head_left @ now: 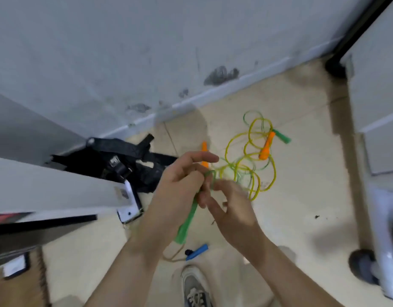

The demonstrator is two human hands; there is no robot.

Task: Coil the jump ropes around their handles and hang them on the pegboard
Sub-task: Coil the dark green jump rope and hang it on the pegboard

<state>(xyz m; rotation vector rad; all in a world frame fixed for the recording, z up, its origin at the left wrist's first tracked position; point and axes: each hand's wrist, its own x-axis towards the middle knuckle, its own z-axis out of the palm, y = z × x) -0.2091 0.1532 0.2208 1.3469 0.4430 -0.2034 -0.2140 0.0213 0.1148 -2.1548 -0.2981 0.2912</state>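
A person's left hand [182, 180] was clamped around a green jump-rope handle [186, 222], held upright above the tiled floor [302, 196]. The right hand [233, 207] worked at the handle's top, its fingers curled at the green cord [211, 173] where it left the handle. Motion blur hid whether they actually pinched the cord.

The cord ran on into a yellow-green tangle of rope [246, 169] lying on the floor just beyond the hands. Two orange handles [266, 147] and a second green handle [283, 136] were caught up in it. A blue handle [196, 252] lay apart, near the person's shoe [195, 289], and black straps [124, 160] sat by the wall [147, 52].

The coiling step appeared to be only starting, with little or no cord yet wound on the held handle. The next move would likely call for drawing the green cord free of the yellow loops, then laying it turn by turn around the handle. The pegboard was not in view.
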